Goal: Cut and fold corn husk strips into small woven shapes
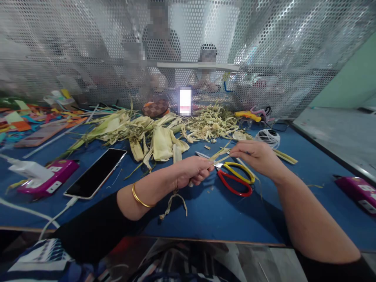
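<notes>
My left hand (pixel 196 170) is closed around a bundle of dried corn husk, whose pale strips (pixel 219 154) stick out to the right. A loose husk end (pixel 173 203) hangs below that wrist. The fingertips of my right hand (pixel 253 153) pinch the far end of a thin husk strip. Scissors (pixel 239 183) with one red and one yellow handle lie on the table just under both hands, blades partly hidden. Beyond my left hand sit wide husk leaves (pixel 162 144), and a heap of shredded husk (pixel 213 121) lies behind them.
A black-screened phone (pixel 96 173) on a white cable lies at left, beside a purple power strip (pixel 48 178). Another purple block (pixel 357 192) is at the right edge. White cord (pixel 268 138) is coiled behind my right hand. A perforated metal screen (pixel 102 51) closes the back.
</notes>
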A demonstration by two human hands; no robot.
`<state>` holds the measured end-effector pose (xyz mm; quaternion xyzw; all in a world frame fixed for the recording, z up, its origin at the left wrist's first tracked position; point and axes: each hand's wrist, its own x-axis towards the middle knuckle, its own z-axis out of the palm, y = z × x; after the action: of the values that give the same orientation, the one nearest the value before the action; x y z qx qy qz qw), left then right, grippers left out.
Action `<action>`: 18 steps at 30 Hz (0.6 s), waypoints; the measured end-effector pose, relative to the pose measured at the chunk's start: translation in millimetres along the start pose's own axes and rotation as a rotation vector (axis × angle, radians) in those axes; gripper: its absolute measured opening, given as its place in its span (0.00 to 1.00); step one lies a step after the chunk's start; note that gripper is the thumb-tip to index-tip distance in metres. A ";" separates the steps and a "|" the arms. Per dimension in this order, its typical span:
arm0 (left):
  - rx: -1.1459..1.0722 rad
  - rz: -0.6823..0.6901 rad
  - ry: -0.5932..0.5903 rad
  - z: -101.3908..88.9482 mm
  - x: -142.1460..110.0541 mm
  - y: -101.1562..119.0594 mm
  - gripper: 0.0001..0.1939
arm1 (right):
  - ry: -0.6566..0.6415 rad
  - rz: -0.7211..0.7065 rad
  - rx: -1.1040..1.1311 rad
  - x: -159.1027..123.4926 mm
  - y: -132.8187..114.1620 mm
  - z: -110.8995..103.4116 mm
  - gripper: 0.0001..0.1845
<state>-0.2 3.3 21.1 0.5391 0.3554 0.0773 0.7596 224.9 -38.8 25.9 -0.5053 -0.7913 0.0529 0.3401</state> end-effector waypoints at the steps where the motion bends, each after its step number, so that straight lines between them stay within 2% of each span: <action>1: -0.019 -0.014 -0.018 -0.4 0.1 -0.1 0.14 | 0.017 0.043 0.042 0.0 1.1 -0.9 0.12; 6: -0.121 -0.080 -0.105 -4.0 -1.3 2.6 0.16 | 0.117 0.285 0.163 -0.4 4.5 -3.0 0.13; 8: -0.175 -0.090 -0.125 -5.7 -2.0 4.1 0.15 | 0.233 0.397 0.179 0.0 6.2 -4.0 0.13; 9: -0.207 -0.085 -0.127 -6.2 -2.1 4.7 0.15 | 0.349 0.459 0.163 0.2 7.1 -4.9 0.12; 11: -0.290 -0.037 -0.097 -5.9 -1.6 5.5 0.14 | 0.675 0.553 0.089 0.1 7.6 -6.7 0.11; 13: -0.403 0.059 -0.006 -4.0 -0.2 6.2 0.13 | 0.956 0.549 0.012 -0.6 3.5 -6.8 0.11; 14: -0.461 0.113 0.054 -2.7 0.6 6.6 0.12 | 1.031 0.507 -0.004 -0.9 -1.3 -5.3 0.11; 16: -0.557 0.194 0.158 -0.2 2.4 7.6 0.12 | 0.974 0.372 0.014 -1.2 -16.6 2.0 0.10; 17: -0.590 0.219 0.185 0.6 3.1 8.2 0.12 | 0.849 0.300 0.033 -1.1 -26.3 8.0 0.10; 18: -0.616 0.240 0.197 1.1 3.8 8.6 0.13 | 0.659 0.224 0.069 -0.8 -36.5 15.2 0.08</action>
<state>5.6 7.8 27.1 0.3125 0.3213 0.3213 0.8342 188.2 -53.2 29.4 -0.5671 -0.5766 -0.0494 0.5861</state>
